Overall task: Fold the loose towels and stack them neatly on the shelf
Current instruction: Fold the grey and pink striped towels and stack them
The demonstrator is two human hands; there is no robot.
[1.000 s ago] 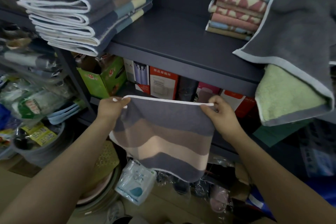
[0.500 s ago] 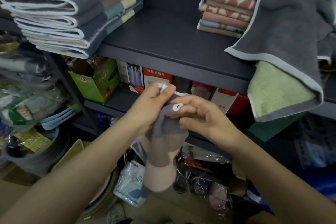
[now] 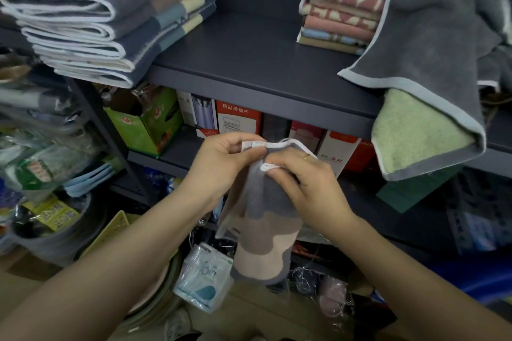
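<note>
A grey, brown and peach striped towel [image 3: 266,232] hangs folded in half lengthwise in front of the lower shelf. My left hand [image 3: 224,166] pinches its white-edged top corners. My right hand [image 3: 307,188] grips the same top edge just to the right, fingers curled over the cloth. A stack of folded striped towels [image 3: 110,14] lies at the left of the dark shelf [image 3: 249,63]. A smaller folded stack [image 3: 340,14] stands at the back right. A loose grey and green towel [image 3: 432,69] drapes over the shelf's right edge.
Boxes [image 3: 238,122] line the lower shelf behind my hands, with a green carton [image 3: 146,122] at the left. Packaged goods, a bucket [image 3: 50,230] and a plastic-wrapped pack [image 3: 205,277] crowd the floor below.
The towel was held spread wide by both top corners. My hands came together, bringing the corners to meet, and the towel now hangs folded in half.
</note>
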